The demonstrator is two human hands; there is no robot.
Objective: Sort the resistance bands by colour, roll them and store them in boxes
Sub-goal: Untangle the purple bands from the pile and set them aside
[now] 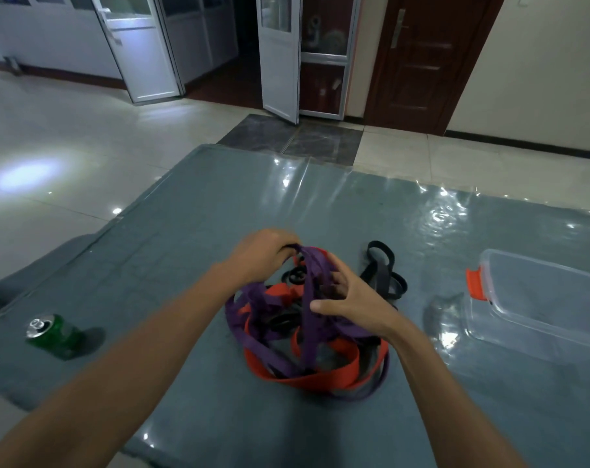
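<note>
The place reads as an office building's hall rather than a home. A wide floor of glossy pale tiles [67, 130] mirrors the ceiling lights. Along the far side runs a row of aluminium-framed glazed partitions with matching doors [134, 52], one door leaf [278, 55] standing ajar. Beside them is a dark wooden door [425, 59] in a cream wall with dark skirting [523, 143]. A grey bench [202, 204] under clear plastic sheeting stands in the foreground.

Both hands [263, 255] [349, 300] grip a purple band [308, 298] above tangled red bands [320, 380] beside a clear box [540, 298]
</note>
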